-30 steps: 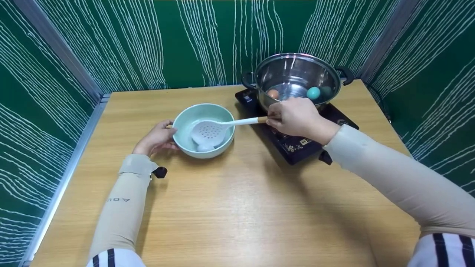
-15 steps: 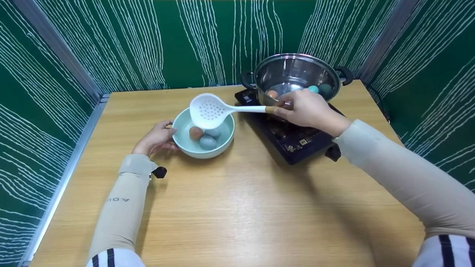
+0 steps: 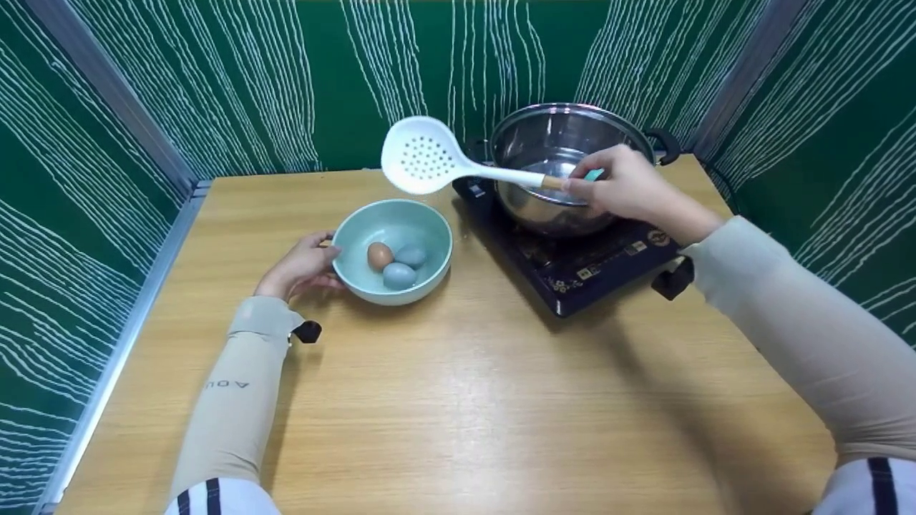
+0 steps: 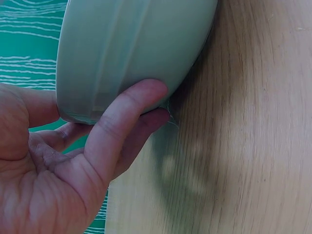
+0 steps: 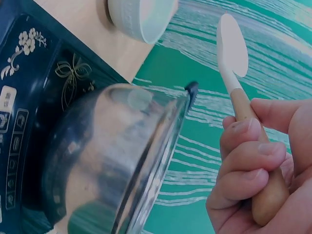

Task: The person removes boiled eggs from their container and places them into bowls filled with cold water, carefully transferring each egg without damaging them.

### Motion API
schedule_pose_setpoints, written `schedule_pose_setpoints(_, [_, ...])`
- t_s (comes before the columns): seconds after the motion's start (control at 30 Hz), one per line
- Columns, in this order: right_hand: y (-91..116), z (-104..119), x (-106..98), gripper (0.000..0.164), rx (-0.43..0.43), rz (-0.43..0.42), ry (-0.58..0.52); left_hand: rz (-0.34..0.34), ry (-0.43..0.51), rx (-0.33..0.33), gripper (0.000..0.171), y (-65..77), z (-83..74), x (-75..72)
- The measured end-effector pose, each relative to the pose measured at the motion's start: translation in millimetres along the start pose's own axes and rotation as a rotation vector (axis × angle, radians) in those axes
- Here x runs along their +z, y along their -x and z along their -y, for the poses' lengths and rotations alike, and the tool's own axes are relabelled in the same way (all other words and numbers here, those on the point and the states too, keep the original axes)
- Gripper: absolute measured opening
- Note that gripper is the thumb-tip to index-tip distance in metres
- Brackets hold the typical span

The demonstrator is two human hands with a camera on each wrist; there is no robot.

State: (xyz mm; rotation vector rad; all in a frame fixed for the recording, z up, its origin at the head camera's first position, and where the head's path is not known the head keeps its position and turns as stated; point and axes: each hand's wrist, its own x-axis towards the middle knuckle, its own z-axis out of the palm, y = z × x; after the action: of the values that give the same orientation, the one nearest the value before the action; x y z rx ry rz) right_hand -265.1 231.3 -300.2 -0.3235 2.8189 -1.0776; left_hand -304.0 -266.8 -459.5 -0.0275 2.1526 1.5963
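Note:
My left hand [image 3: 304,263] grips the left side of a pale green bowl [image 3: 358,232], its thumb at the rim and fingers against the outer wall [image 4: 122,58]. A brown egg [image 3: 380,256] and two bluish eggs [image 3: 399,277] lie together in that bowl. Raised over the near side of a steel pot [image 3: 533,207], my right hand [image 3: 626,184] holds a white slotted skimmer by its wooden handle [image 5: 248,109]. The perforated head [image 3: 402,139] carries nothing and hangs beyond the bowl, higher up. A turquoise egg [image 3: 593,174] in the pot shows between my right fingers.
Under the pot is a black induction cooker [image 3: 572,275] at the right of the wooden table [image 3: 458,400]. The pot has black side handles [image 3: 665,146]. Green panels with white streaks [image 3: 358,86] close in the back and both sides.
The skimmer has risen out of the bowl, up and to the right with my right hand, uncovering the eggs. My left hand and the bowl stay put.

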Motion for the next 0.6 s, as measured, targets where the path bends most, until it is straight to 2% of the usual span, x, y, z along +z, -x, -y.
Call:
schedule_pose_setpoints(0.37, [5,-18,-26,0.036,0.141,-0.027,-0.102,-0.003,0.024,0.019,0.052,-3.8,3.0,0.5])
schedule_pose_setpoints(0.6, [9,-30,-43,0.044,0.214,-0.026,-0.076,-0.005,0.028,0.031,0.050,-5.1,4.4,-0.2])
